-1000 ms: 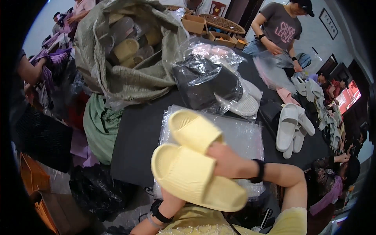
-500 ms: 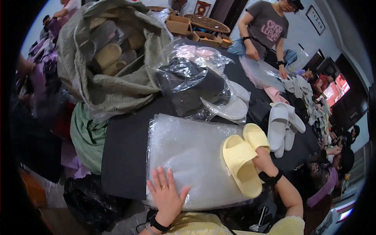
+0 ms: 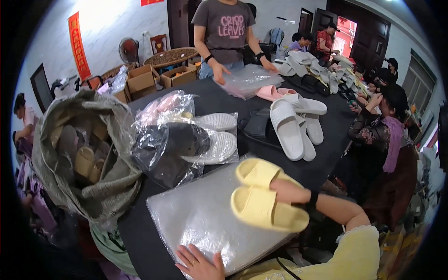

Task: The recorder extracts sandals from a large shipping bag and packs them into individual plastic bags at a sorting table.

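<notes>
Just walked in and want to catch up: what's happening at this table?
A person's right hand holds a pair of yellow slippers over a clear plastic bag on the black table, while the left hand presses the bag's near edge flat. Across the table another person smooths a plastic bag too. White slippers and a sack of slippers lie nearby.
</notes>
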Tool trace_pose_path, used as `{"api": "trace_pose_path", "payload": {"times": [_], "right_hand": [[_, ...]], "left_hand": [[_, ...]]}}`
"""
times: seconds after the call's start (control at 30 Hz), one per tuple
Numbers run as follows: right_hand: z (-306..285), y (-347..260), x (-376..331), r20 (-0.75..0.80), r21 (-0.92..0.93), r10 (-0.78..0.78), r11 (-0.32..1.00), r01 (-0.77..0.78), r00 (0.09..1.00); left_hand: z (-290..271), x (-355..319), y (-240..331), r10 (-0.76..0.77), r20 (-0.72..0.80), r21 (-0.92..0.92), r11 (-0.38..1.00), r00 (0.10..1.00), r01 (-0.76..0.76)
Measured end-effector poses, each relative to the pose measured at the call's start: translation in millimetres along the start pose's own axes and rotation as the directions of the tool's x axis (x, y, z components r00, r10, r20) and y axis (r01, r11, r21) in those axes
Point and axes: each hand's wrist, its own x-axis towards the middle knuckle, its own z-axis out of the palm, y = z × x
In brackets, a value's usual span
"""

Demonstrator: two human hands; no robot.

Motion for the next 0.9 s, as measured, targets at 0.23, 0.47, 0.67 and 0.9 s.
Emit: {"api": "trace_pose_path", "payload": {"times": [0.23, 0.47, 0.67, 0.9], "right_hand": [[-32, 102, 50, -0.394, -0.146, 0.123, 0.970, -0.195, 0.911], [-50, 152, 91, -0.714, 0.053, 0.333, 0.903, -0.427, 0.616], [-45, 139, 93, -0.627, 0.038, 0.290, 0.938, -0.343, 0.723], [-37, 132, 92, -0.665, 0.020, 0.303, 0.921, -0.389, 0.683]], "left_hand": [[0, -2, -1, -0.023, 0.003, -0.021, 1.000, 1.000, 0.023], [3, -1, -2, 0.003, -0.043, -0.045, 0.999, 0.999, -0.005], [1, -4, -2, -0.009, -0.064, -0.034, 0.999, 0.998, 0.007], [3, -4, -3, -0.012, -0.039, -0.057, 0.998, 0.999, 0.010]]}}
